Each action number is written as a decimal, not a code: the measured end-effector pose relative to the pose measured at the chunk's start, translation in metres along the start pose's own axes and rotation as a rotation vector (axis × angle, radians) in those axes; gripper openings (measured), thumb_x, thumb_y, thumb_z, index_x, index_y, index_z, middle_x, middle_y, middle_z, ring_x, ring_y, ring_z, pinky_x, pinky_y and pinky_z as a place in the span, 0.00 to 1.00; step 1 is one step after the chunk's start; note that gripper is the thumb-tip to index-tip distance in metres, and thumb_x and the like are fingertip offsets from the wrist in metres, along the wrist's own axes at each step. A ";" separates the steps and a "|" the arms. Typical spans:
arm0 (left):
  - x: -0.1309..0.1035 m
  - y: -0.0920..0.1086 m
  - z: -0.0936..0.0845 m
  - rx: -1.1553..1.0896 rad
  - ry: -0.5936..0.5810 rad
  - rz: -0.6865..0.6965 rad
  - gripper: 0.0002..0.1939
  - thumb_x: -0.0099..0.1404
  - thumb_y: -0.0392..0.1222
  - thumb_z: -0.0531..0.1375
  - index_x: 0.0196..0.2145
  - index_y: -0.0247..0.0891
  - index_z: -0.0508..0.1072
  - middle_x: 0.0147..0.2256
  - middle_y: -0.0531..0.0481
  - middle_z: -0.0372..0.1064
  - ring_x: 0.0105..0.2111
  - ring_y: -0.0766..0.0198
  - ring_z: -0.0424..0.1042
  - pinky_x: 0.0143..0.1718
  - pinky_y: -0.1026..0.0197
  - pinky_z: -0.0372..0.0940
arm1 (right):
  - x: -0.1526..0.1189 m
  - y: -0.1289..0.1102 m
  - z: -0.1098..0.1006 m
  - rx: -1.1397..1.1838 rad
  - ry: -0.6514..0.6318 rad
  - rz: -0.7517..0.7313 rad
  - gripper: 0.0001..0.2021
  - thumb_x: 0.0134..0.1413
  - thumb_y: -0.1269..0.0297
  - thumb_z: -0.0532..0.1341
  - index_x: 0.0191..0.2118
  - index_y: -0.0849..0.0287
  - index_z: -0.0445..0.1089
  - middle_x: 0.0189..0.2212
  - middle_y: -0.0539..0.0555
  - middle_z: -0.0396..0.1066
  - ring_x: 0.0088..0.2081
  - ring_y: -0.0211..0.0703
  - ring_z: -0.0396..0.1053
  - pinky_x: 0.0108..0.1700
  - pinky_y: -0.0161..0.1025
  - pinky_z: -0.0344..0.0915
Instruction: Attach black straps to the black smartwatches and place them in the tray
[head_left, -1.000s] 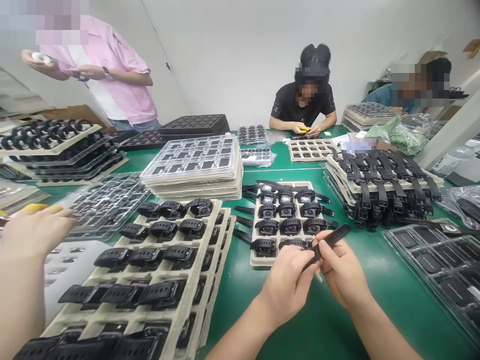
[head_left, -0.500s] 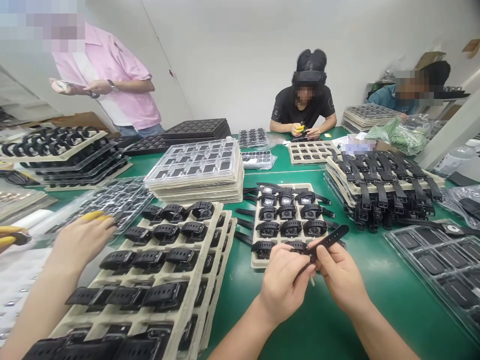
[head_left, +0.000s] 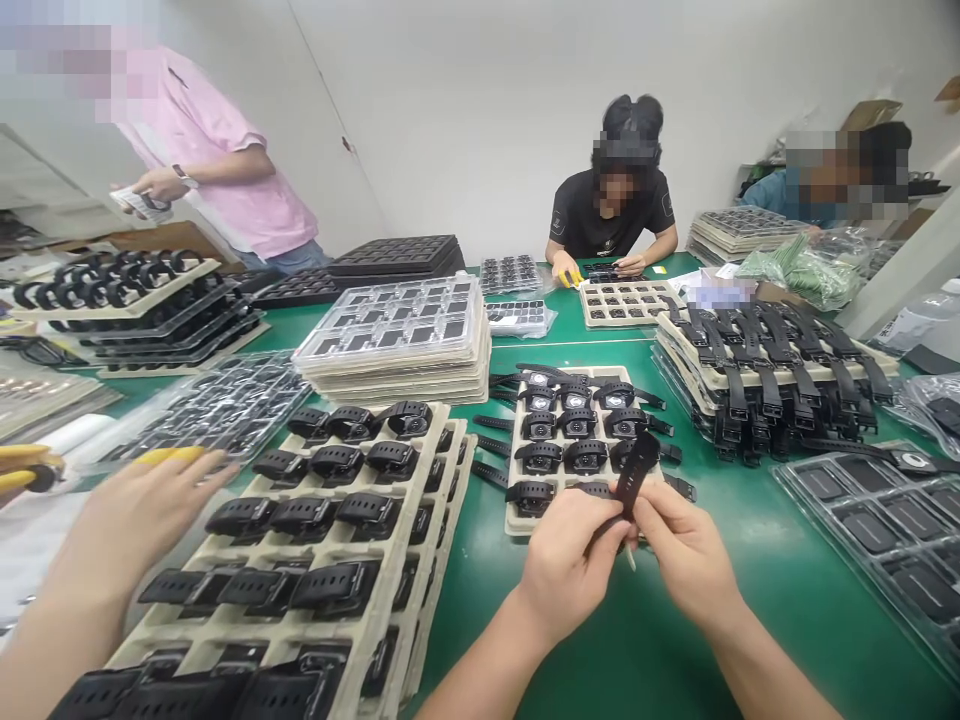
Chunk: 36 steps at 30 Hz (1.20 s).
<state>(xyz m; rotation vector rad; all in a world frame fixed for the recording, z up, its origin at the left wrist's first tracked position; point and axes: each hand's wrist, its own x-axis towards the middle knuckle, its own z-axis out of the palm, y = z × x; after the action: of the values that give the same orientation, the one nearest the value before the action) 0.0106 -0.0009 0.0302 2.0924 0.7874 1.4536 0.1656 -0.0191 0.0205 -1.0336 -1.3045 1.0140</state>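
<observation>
My left hand (head_left: 574, 560) is closed, pinching a black watch strap (head_left: 637, 470) near its lower end. From the other side my right hand (head_left: 686, 550) grips the same strap between thumb and fingers. The strap's free, holed end points up, and whatever joins its lower end is hidden by my fingers. A small pale strip (head_left: 630, 557) pokes out below my hands. Just beyond them lies a beige tray (head_left: 517, 525) with rows of black watches (head_left: 581, 455), some back side up, their straps hanging over the edges.
Stacked beige trays of strapped watches (head_left: 337, 510) stand at my left, near a co-worker's hand (head_left: 142, 510) with yellow finger covers. White-topped trays (head_left: 390, 330) sit behind. At right are a strap-laden tray stack (head_left: 765, 360) and a clear tray (head_left: 885, 530). A person (head_left: 611, 215) works opposite.
The strap in my hands has swung from slanting right to nearly upright. The person in pink has turned and shifted left. The person opposite has moved a hand left and down.
</observation>
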 end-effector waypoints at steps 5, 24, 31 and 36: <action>-0.004 -0.001 0.005 -0.568 0.099 -0.626 0.14 0.67 0.52 0.65 0.38 0.38 0.78 0.30 0.49 0.76 0.31 0.61 0.74 0.34 0.60 0.70 | -0.003 0.000 0.002 -0.201 -0.084 -0.198 0.20 0.68 0.61 0.60 0.62 0.40 0.70 0.45 0.55 0.69 0.46 0.49 0.69 0.45 0.43 0.71; 0.004 -0.005 0.010 -1.054 0.340 -0.909 0.23 0.58 0.58 0.71 0.29 0.37 0.69 0.22 0.58 0.61 0.24 0.70 0.60 0.29 0.66 0.60 | -0.004 -0.004 0.010 -0.332 -0.055 -0.123 0.21 0.59 0.72 0.60 0.56 0.46 0.69 0.38 0.51 0.67 0.36 0.43 0.68 0.37 0.38 0.72; 0.001 -0.003 -0.001 -0.749 0.048 -0.708 0.19 0.62 0.55 0.69 0.30 0.35 0.73 0.27 0.53 0.66 0.27 0.69 0.63 0.29 0.67 0.61 | -0.006 -0.005 0.009 -0.445 -0.069 -0.314 0.20 0.69 0.59 0.55 0.64 0.51 0.62 0.45 0.57 0.67 0.42 0.50 0.67 0.42 0.45 0.71; -0.004 0.006 -0.002 -0.772 -0.031 -0.569 0.15 0.71 0.54 0.61 0.47 0.41 0.73 0.40 0.48 0.70 0.40 0.62 0.69 0.44 0.61 0.66 | -0.006 0.002 0.007 -0.360 -0.011 -0.342 0.08 0.71 0.59 0.55 0.47 0.52 0.69 0.34 0.53 0.70 0.33 0.46 0.69 0.34 0.40 0.68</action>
<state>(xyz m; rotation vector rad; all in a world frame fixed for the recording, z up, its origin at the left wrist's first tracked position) 0.0084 -0.0082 0.0326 1.1823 0.6000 1.1413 0.1583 -0.0240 0.0175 -1.0223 -1.6454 0.5376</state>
